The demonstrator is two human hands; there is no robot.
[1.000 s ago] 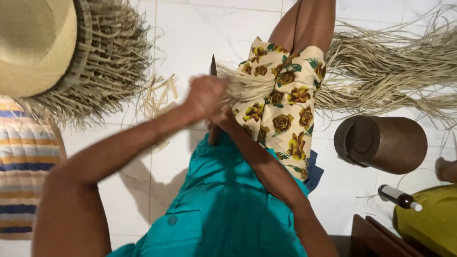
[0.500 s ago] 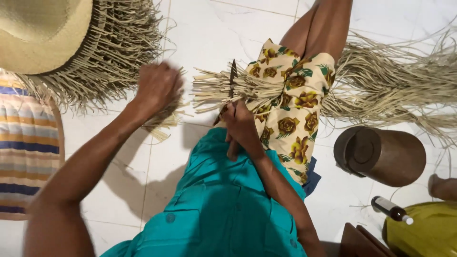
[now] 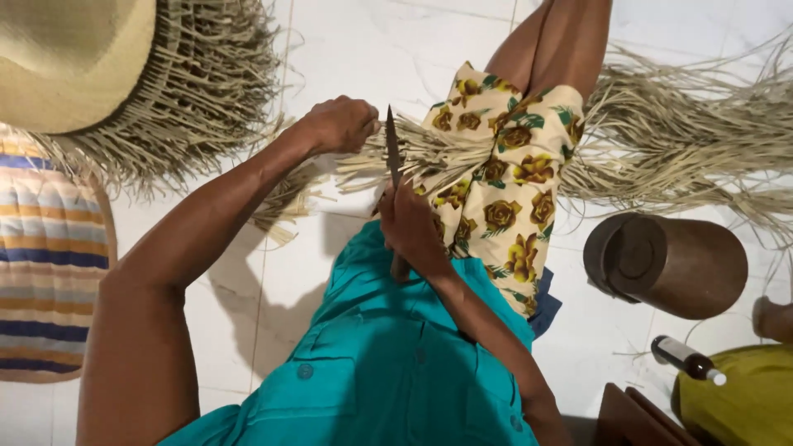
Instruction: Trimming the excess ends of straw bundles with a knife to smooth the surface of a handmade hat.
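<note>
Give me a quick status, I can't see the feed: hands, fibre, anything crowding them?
Left hand grips straw bundle across lap. Right hand holds knife, blade upright against fibres. Unfinished straw hat lies close by on the left; brown cylinder sits clear.

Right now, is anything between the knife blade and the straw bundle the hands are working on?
Nothing visible. The right hand holds the knife upright with its blade already against the straw bundle, which lies across the floral-clad lap. The left hand grips the bundle's end, left of the blade.
</note>
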